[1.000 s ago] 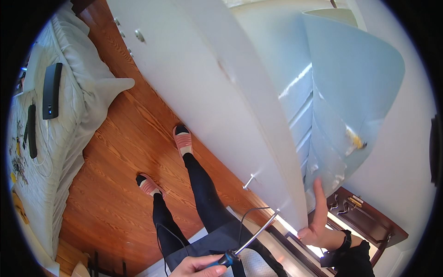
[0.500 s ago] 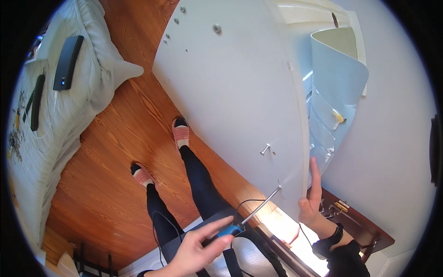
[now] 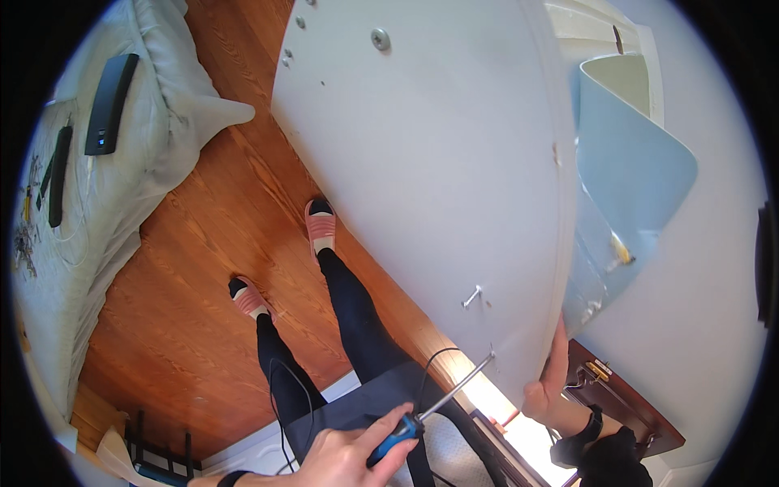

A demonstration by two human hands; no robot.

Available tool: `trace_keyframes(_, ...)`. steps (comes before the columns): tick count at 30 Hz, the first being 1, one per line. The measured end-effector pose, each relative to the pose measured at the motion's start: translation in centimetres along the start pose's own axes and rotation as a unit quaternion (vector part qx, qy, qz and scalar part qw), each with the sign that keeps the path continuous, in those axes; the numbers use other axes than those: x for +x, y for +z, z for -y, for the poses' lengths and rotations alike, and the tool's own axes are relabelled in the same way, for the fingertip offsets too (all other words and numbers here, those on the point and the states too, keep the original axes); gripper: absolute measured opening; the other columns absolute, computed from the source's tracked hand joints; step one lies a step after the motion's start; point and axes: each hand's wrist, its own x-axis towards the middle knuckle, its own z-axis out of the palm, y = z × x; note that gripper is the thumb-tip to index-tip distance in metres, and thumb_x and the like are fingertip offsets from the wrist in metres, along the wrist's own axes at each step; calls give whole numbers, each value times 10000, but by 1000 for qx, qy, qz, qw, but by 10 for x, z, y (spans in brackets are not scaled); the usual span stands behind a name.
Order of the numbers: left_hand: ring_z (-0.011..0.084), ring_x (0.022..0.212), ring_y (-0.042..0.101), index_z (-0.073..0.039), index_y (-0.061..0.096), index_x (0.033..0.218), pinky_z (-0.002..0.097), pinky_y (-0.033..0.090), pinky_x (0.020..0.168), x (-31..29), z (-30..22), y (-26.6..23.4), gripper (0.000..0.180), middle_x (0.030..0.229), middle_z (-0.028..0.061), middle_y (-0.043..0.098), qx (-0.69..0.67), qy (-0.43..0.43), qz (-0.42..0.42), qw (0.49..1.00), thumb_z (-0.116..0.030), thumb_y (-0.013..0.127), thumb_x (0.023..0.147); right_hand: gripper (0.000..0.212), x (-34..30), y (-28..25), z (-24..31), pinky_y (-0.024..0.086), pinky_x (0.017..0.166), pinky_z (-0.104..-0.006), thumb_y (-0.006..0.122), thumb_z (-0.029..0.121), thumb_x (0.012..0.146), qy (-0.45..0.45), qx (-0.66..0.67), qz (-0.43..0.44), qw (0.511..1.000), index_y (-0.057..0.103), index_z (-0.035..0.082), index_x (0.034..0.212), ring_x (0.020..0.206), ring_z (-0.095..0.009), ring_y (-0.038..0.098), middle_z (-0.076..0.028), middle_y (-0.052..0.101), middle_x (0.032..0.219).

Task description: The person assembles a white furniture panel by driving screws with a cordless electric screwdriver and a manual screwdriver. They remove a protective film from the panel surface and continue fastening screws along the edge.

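My left hand (image 3: 347,456) is closed round the blue handle of a screwdriver (image 3: 454,393), thumb and forefinger along the grip. The screwdriver's long metal shaft slants up to the right, its tip at a small screw in the large white curved panel (image 3: 422,178). Slightly above it, another screw (image 3: 472,297) sticks out of the panel. My right hand (image 3: 553,380) rests against the panel's lower right edge, one finger stretched up along it and the thumb bent; its other fingers are mostly hidden. A pale blue curved sheet (image 3: 629,178) stands behind that edge.
Several bolt heads, one large bolt (image 3: 380,39) among them, dot the panel's far end. On the left, a white-covered surface (image 3: 154,154) bears a dark device (image 3: 112,104), a black tool (image 3: 59,174) and loose hardware. A dark wooden piece (image 3: 625,398) stands right of my right hand.
The panel and the blue sheet have shifted in view, the sheet to the right. My left fingers have closed more tightly round the screwdriver handle. My right hand stays by the panel's edge.
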Motion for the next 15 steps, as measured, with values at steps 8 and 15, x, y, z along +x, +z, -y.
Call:
trace_keyframes(8, 94, 462, 456, 0, 546, 1291, 224, 391, 462, 2, 39, 4, 423, 687, 36, 599, -388, -171, 130, 896, -304, 526, 999, 887, 17, 4, 17, 283, 1094, -385, 468, 569, 921, -10, -48, -22, 999, 238, -99, 1457, 1321, -314, 407, -250, 387, 1437)
trace_keyframes(15, 106, 381, 443, -15, 468, 1324, 211, 337, 323, 8, 47, 3, 396, 717, 97, 579, -733, -255, 238, 584, -263, 466, 1016, 903, 9, 3, 12, 264, 1112, -408, 482, 565, 916, 29, -11, -23, 999, 230, -116, 1452, 1367, -349, 356, -265, 347, 1466)
